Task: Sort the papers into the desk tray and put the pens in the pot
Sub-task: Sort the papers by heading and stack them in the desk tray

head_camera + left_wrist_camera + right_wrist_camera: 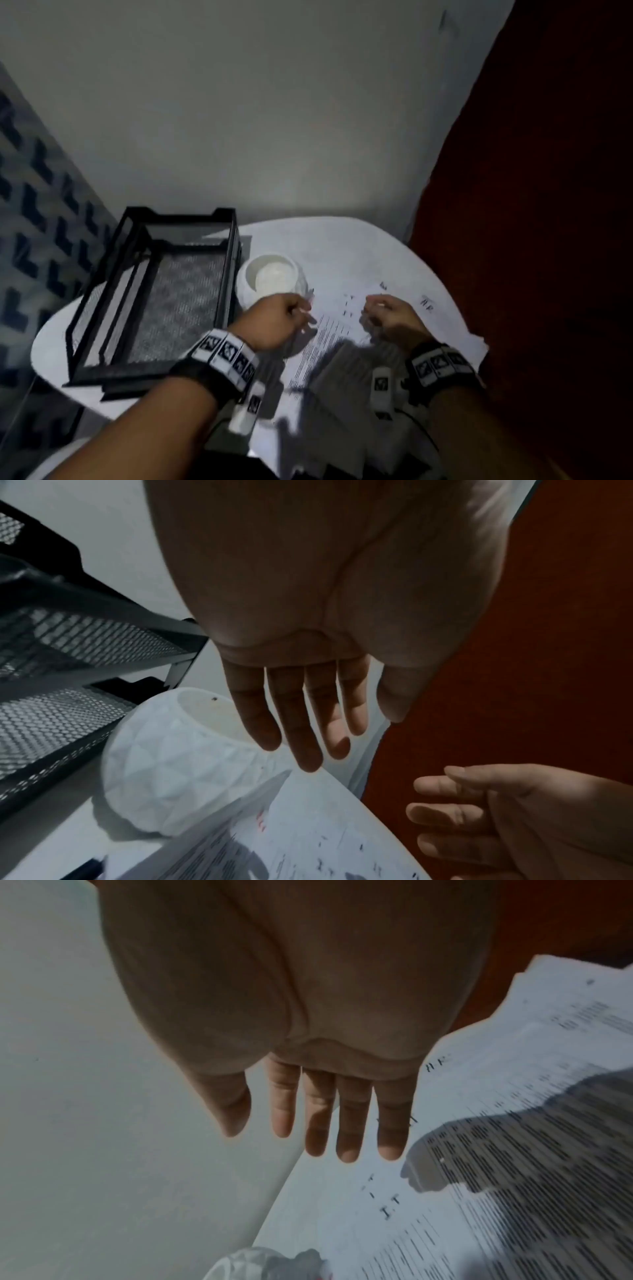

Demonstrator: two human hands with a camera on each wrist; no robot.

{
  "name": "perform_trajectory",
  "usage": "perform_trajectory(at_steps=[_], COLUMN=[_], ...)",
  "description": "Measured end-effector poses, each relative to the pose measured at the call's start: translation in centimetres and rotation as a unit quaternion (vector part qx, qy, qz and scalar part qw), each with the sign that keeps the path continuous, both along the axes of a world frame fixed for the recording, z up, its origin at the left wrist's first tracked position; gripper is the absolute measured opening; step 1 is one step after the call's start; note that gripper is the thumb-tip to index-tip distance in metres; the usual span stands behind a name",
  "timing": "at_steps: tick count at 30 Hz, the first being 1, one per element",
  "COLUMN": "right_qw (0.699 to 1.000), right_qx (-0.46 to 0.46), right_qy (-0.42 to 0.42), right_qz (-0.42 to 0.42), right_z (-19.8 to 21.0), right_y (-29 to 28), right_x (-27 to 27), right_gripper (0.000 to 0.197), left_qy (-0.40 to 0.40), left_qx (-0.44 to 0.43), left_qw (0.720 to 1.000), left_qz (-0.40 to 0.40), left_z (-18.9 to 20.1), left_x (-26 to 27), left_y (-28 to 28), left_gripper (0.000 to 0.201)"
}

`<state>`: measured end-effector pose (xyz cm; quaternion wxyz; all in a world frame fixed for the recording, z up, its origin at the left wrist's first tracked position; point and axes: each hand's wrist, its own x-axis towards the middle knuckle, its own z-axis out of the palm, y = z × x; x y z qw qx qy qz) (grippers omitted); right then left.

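Printed papers [342, 342] lie spread over the right half of a round white table [342, 246]. A white faceted pot [270, 277] stands beside a black mesh desk tray [113, 373], whose upper level holds nothing. My left hand [291, 315] hovers just in front of the pot [171, 772], fingers [298, 723] straight and holding nothing. My right hand [376, 311] hovers over the papers [496, 1150] with straight fingers [342, 1115] and an empty palm. A dark pen-like object [87, 869] lies at the papers' [325, 831] left edge.
A dark red upholstered surface [531, 205] rises close along the table's right side. A grey wall stands behind, and a patterned blue-and-white surface [34, 222] lies left of the tray. The tray fills the table's left part.
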<state>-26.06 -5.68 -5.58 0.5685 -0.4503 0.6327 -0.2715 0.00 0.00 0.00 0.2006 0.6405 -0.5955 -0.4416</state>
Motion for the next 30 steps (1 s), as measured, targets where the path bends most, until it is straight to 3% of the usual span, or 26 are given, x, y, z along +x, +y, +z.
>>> perform_trajectory(at_steps=[8,12,15,19,23,26,28,30], right_qw=[0.990,0.984,0.971,0.931,0.935,0.938,0.939,0.934], right_qx=[0.005,0.001,0.020,0.054,0.081,0.081,0.066,0.052], right_qy=[-0.027,0.077,0.165,0.308,0.240,0.188,0.195,0.211], right_qz=[-0.138,-0.160,-0.174,-0.191,-0.248,-0.280,-0.277,-0.283], right_z=[-7.5,-9.7,-10.9,-11.2,-12.3,-13.0,-13.4,-13.4], right_y=[5.8,7.9,8.9,9.7,9.3,9.1,9.2,9.1], right_x=[-2.4,-4.7,-6.3,-8.5,-8.9,-8.4,-8.5,-8.6], right_gripper=[0.015,0.022,0.042,0.052,0.097,0.118,0.105,0.079], left_qy=[-0.088,-0.091,-0.098,-0.127,-0.136,-0.158,-0.162,-0.161], left_qx=[-0.010,-0.004,0.020,0.045,0.074,0.052,0.031,0.027], left_qw=[0.996,0.995,0.992,0.985,0.985,0.979,0.978,0.977], left_qz=[0.023,0.042,0.072,0.107,0.081,0.118,0.131,0.137], left_z=[-7.3,-9.0,-10.4,-14.0,-16.7,-15.9,-15.8,-15.9], left_x=[-0.8,-1.9,-2.3,-2.4,-3.0,-4.2,-4.6,-4.8], left_y=[2.7,4.4,5.1,4.8,4.4,5.1,5.3,5.2], left_gripper=[0.012,0.009,0.010,0.018,0.051,0.050,0.057,0.052])
